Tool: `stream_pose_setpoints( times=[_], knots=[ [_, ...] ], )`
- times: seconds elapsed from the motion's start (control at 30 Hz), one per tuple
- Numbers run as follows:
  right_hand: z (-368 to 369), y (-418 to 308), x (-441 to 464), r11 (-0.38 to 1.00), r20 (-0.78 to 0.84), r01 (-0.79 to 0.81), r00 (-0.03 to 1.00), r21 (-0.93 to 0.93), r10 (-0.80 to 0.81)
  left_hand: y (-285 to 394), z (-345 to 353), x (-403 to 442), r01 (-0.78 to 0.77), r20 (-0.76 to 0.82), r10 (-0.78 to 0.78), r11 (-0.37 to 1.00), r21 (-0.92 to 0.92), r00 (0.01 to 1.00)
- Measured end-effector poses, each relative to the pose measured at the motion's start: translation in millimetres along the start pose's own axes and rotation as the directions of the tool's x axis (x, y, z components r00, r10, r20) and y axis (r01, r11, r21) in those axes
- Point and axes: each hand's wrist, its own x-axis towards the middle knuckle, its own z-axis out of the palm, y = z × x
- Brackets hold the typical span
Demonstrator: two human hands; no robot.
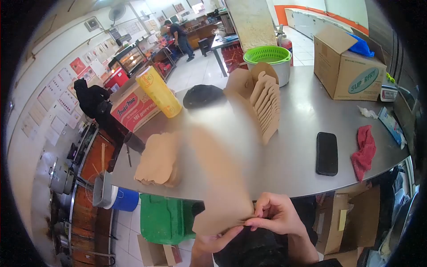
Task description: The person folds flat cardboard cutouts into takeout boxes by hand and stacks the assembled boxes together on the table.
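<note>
Close to my body, below the table's front edge, I hold a brown paperboard box blank [224, 209], its far part blurred. My left hand [218, 240] is closed on its lower edge, fingers partly hidden behind the board. With thumb and fingers pressed together, my right hand [276, 214] pinches the blank's right corner. A stack of flat brown blanks [155, 158] lies on the table to the left. Further back, several folded paperboard boxes [265, 104] are nested in a row. A blurred patch covers the middle of the view.
On the steel table [293, 173] are a black phone [327, 153], a red cloth [364, 151], a carton [347, 66], a green basket [267, 54], a yellow roll [158, 91] and an Indomie carton [135, 107]. A green bin [162, 218] stands below. Two people are further off.
</note>
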Motion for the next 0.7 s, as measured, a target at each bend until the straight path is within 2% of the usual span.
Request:
stream_pose_setpoints(
  times=[0.03, 0.07, 0.1, 0.13, 0.17, 0.2, 0.23, 0.27, 0.3, 0.33, 0.37, 0.4, 0.43, 0.47, 0.5, 0.53, 0.57, 0.63, 0.67, 0.7],
  knots=[
    [1, -4, 0, 0.962, 0.032, -0.171, 0.985, 0.213, 0.168, 0, -1, 1, -0.004, 0.004, 0.004, 1.0, -0.001, 1.0],
    [0, -1, 0, 0.964, 0.03, -0.166, 0.986, 0.209, 0.163, 3, -1, 4, -0.066, 0.102, 0.06, 0.996, 0.056, 0.993],
    [-2, 5, 0, 0.982, 0.011, -0.158, 0.987, 0.103, 0.157, 6, -1, 9, -0.134, 0.199, 0.11, 0.985, 0.107, 0.974],
    [-5, 12, 0, 0.988, -0.006, -0.151, 0.988, -0.002, 0.151, 11, 0, 15, -0.139, 0.197, 0.116, 0.984, 0.108, 0.974],
    [-7, 19, -1, 0.989, -0.003, -0.148, 0.989, -0.003, 0.148, 18, 1, 24, -0.253, 0.258, 0.192, 0.939, 0.232, 0.947],
    [-10, 27, -2, 0.984, -0.009, -0.035, 0.999, -0.174, 0.034, 23, 2, 30, -0.368, 0.328, 0.257, 0.863, 0.346, 0.909],
    [-12, 30, 0, 0.938, 0.003, 0.079, 0.997, -0.337, -0.083, 24, 6, 28, -0.375, 0.329, 0.262, 0.859, 0.35, 0.907],
    [-9, 29, 1, 0.939, 0.004, 0.083, 0.996, -0.333, -0.087, 23, 11, 21, -0.258, 0.197, 0.205, 0.917, 0.305, 0.959],
    [-4, 26, 0, 0.963, -0.102, 0.049, 0.992, -0.264, -0.078, 22, 13, 14, -0.14, 0.066, 0.128, 0.96, 0.243, 0.99],
    [0, 21, 1, 0.981, -0.207, 0.023, 0.976, -0.191, -0.064, 21, 10, 13, -0.141, 0.069, 0.128, 0.959, 0.248, 0.989],
    [3, 14, 5, 0.982, -0.207, 0.029, 0.976, -0.189, -0.068, 19, 6, 13, -0.169, 0.131, 0.139, 0.951, 0.259, 0.982],
    [5, 3, 11, 0.846, -0.164, 0.247, 0.919, -0.472, -0.359, 17, 2, 12, -0.198, 0.193, 0.149, 0.943, 0.266, 0.97],
    [6, -3, 14, 0.586, -0.037, 0.408, 0.799, -0.7, -0.6, 16, -1, 9, -0.2, 0.193, 0.151, 0.943, 0.265, 0.969],
    [5, -4, 13, 0.584, -0.036, 0.408, 0.798, -0.702, -0.601, 16, -3, 5, -0.167, 0.272, 0.101, 0.958, 0.234, 0.957],
    [5, -5, 12, 0.663, 0.022, 0.439, 0.843, -0.606, -0.538, 15, -6, 2, -0.131, 0.349, 0.053, 0.97, 0.205, 0.935],
    [4, -5, 11, 0.738, 0.089, 0.453, 0.875, -0.501, -0.476, 15, -8, -1, -0.133, 0.348, 0.055, 0.97, 0.205, 0.936],
    [2, -7, 9, 0.737, 0.089, 0.455, 0.874, -0.5, -0.478, 16, -10, -4, -0.138, 0.325, 0.058, 0.964, 0.229, 0.944],
    [-2, -9, 6, 0.893, 0.133, 0.353, 0.935, -0.279, -0.328, 17, -17, -11, -0.142, 0.301, 0.061, 0.956, 0.257, 0.952],
    [-5, -9, 6, 0.894, 0.132, 0.353, 0.935, -0.276, -0.329, 18, -22, -16, -0.131, 0.305, 0.052, 0.961, 0.242, 0.951],
    [-8, -9, 6, 0.89, 0.241, 0.4, 0.906, -0.218, -0.348, 18, -26, -19, -0.118, 0.309, 0.044, 0.967, 0.227, 0.95]
  ],
)
